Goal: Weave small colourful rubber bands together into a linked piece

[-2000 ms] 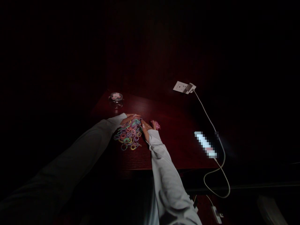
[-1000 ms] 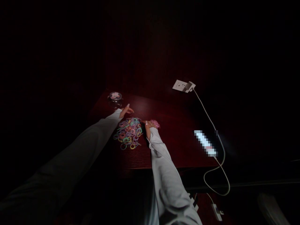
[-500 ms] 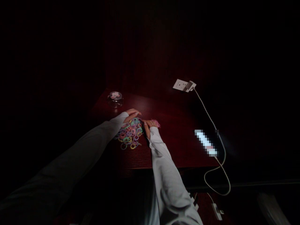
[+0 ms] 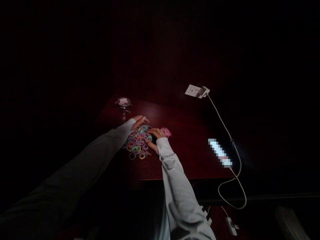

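A heap of small coloured elastic bands [image 4: 136, 143] lies on a dark red wooden table [image 4: 180, 156]. My left hand [image 4: 140, 121] hovers over the heap's far edge with its fingers stretched out. My right hand [image 4: 154, 135] rests on the heap's right side, fingers curled down among the bands; whether it grips any is too dim to tell. A small pink clump of bands [image 4: 166, 132] sits just right of that hand. Both arms wear pale long sleeves.
A small glass jar [image 4: 123, 106] holding pink bands stands at the table's far left. A lit phone [image 4: 220, 152] lies at the right, on a white cable [image 4: 232, 180] to a charger in the wall socket [image 4: 196, 91]. Surroundings are dark.
My left hand lifted off the heap, then came back down to its far edge. My right hand has shifted left from the pink clump onto the heap.
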### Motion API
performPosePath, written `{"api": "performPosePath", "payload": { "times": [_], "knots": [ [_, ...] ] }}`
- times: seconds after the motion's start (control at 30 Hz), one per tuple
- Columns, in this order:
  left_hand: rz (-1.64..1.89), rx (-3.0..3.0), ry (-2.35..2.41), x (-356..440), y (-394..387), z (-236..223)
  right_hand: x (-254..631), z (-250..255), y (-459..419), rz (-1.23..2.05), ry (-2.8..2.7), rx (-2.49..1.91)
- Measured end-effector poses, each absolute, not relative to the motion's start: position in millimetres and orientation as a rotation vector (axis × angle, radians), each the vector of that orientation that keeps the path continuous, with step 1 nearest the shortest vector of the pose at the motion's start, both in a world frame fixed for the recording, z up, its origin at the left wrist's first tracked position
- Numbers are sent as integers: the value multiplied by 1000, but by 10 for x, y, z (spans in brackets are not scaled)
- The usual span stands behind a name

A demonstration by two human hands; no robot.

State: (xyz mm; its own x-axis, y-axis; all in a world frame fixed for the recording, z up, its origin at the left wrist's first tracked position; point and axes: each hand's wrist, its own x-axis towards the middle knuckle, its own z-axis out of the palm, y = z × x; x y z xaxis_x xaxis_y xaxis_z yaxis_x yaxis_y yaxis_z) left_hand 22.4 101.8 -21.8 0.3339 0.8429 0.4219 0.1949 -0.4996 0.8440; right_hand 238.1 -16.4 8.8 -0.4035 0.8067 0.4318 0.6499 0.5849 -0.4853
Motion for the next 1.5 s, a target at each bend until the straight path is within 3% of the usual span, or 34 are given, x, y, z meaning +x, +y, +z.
{"api": "performPosePath", "payload": {
  "times": [0.33, 0.93, 1.23, 1.5],
  "knots": [
    [1184, 1643, 1170, 132, 1035, 126, 2057, 56, -90, 123, -2260, -1250],
    [1108, 1779, 1105, 46, 977, 112, 2143, 37, -91, 35, -2125, -1390],
    [1125, 1728, 1110, 104, 820, 287, 2164, -8, -79, 139, -2019, -1368],
    [1208, 1737, 1330, 126, 905, 176, 2119, 31, -145, 175, -2142, -1393]
  ]
}}
